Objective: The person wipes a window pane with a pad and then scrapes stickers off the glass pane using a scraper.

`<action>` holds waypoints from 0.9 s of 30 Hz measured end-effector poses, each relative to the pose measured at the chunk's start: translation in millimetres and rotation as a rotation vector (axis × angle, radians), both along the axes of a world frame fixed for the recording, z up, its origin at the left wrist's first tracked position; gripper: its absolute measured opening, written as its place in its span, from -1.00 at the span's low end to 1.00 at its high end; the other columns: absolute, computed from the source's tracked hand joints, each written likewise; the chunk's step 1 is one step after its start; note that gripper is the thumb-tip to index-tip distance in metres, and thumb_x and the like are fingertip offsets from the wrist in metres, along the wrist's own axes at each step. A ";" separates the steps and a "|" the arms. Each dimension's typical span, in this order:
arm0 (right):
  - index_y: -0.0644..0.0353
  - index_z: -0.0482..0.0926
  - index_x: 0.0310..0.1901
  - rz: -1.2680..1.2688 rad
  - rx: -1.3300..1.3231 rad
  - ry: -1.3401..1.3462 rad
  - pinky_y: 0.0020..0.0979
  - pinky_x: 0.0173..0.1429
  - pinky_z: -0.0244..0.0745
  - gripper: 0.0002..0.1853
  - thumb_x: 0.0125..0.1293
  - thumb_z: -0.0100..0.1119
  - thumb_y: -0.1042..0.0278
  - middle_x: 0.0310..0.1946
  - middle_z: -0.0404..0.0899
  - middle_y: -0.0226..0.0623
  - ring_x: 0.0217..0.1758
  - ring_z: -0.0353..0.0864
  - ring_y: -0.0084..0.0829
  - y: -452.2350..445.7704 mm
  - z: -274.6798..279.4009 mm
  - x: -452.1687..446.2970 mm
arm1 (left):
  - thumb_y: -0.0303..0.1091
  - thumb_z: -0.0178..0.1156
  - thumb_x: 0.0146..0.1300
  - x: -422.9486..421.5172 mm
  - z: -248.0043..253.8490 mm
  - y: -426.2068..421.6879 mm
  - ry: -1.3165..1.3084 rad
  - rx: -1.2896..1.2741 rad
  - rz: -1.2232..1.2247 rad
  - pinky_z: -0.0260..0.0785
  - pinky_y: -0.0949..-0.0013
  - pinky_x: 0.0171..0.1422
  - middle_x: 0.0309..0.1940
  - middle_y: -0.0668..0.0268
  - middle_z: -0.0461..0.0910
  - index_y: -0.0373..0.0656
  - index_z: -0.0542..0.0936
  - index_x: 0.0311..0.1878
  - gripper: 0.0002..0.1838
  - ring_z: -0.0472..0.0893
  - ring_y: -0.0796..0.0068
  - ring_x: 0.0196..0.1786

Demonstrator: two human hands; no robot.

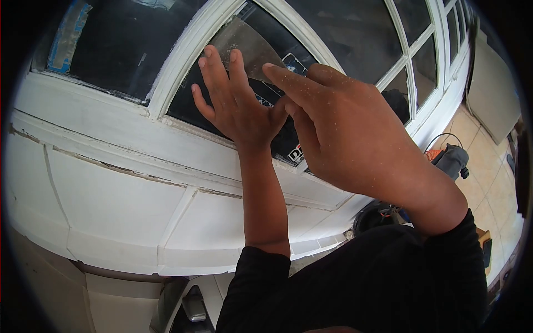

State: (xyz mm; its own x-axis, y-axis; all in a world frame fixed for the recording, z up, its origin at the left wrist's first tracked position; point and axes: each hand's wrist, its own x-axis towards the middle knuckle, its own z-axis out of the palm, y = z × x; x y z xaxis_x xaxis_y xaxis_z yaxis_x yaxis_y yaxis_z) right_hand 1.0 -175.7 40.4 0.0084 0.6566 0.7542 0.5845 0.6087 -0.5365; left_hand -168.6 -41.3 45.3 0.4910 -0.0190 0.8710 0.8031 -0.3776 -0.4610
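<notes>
My left hand (233, 108) is raised in front of a glass pane, its palm side facing me and its fingers spread. To its right, my right hand (344, 127) has its index finger stretched toward the left hand, and the fingertips near its thumb meet or overlap the left thumb. No held object shows in either hand; the right hand's other fingers are partly hidden. Pale specks dot the back of the right hand. Behind both hands, a dark windowpane (191, 105) carries a greyish translucent patch (247, 47) and a few stickers (295, 154).
White window frames (166, 83) with chipped paint cross the view above a white panelled wall (116, 183). Blue-edged tape (68, 39) sticks to the left pane. A grey object with a cable (451, 161) lies on the tiled floor (466, 130), near a black round item (373, 217).
</notes>
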 end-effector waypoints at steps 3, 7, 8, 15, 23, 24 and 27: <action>0.37 0.54 0.32 -0.001 0.011 -0.002 -0.24 -0.30 0.58 -0.54 0.39 0.14 0.57 -0.35 0.61 -0.06 -0.42 0.67 -0.18 -0.1 -0.6 -0.4 | 0.65 -0.30 0.36 -0.9 -0.3 1.5 -0.022 0.010 -0.040 -0.16 -0.13 0.61 0.53 -0.08 0.33 -0.06 0.37 0.45 0.00 0.34 -0.01 0.58; 0.36 0.54 0.33 0.010 0.034 0.012 -0.23 -0.30 0.59 -0.53 0.39 0.14 0.57 -0.35 0.61 -0.07 -0.41 0.67 -0.18 0.6 0.3 -3.2 | 0.66 -0.34 0.37 -1.0 0.0 1.2 -0.019 -0.006 -0.017 -0.15 -0.12 0.62 0.53 -0.07 0.33 -0.07 0.37 0.46 0.01 0.34 -0.02 0.58; 0.36 0.54 0.33 0.010 0.032 0.015 -0.23 -0.30 0.59 -0.53 0.39 0.14 0.57 -0.35 0.61 -0.07 -0.41 0.67 -0.18 0.7 -0.1 -3.7 | 0.65 -0.34 0.37 -1.1 -0.3 1.9 -0.023 0.006 -0.031 -0.15 -0.12 0.62 0.52 -0.07 0.34 -0.06 0.37 0.46 0.01 0.34 -0.01 0.58; 0.34 0.53 0.34 -0.012 -0.020 -0.017 -0.24 -0.30 0.60 -0.52 0.38 0.15 0.56 -0.33 0.60 -0.07 -0.40 0.67 -0.18 1.5 -1.5 -4.2 | 0.65 -0.34 0.37 0.4 0.2 0.3 -0.028 0.002 -0.017 -0.15 -0.12 0.62 0.50 -0.04 0.37 -0.04 0.40 0.42 -0.02 0.35 -0.01 0.57; 0.33 0.52 0.35 -0.009 0.003 -0.031 -0.24 -0.33 0.60 -0.51 0.38 0.17 0.55 -0.33 0.60 -0.06 -0.41 0.67 -0.18 0.2 -1.9 -5.1 | 0.63 -0.28 0.38 -1.1 -1.4 1.6 -0.027 0.057 -0.015 -0.04 -0.12 0.58 0.45 0.01 0.44 0.00 0.42 0.38 -0.08 0.39 -0.03 0.53; 0.33 0.52 0.35 -0.001 -0.015 -0.034 -0.25 -0.33 0.59 -0.51 0.37 0.18 0.55 -0.33 0.59 -0.06 -0.41 0.66 -0.19 -0.7 -0.5 -5.1 | 0.63 -0.28 0.38 -1.2 -1.9 1.7 -0.027 0.056 -0.012 -0.04 -0.12 0.58 0.45 0.01 0.44 0.00 0.42 0.38 -0.08 0.39 -0.03 0.53; 0.34 0.51 0.35 0.002 -0.021 -0.035 -0.26 -0.34 0.58 -0.50 0.36 0.19 0.55 -0.33 0.60 -0.07 -0.42 0.66 -0.20 0.7 -2.3 -7.2 | 0.63 -0.28 0.38 -0.3 -2.1 3.0 -0.050 0.059 -0.045 -0.03 -0.11 0.58 0.44 0.02 0.46 0.00 0.43 0.35 -0.09 0.40 -0.03 0.53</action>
State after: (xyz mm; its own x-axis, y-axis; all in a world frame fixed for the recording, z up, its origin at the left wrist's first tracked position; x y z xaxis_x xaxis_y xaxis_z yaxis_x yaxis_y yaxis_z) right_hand -6.2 -175.0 38.0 -0.0191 0.6727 0.7397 0.6016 0.5987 -0.5289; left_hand -168.8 -38.3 43.2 0.4448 -0.0919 0.8909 0.8085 -0.3869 -0.4435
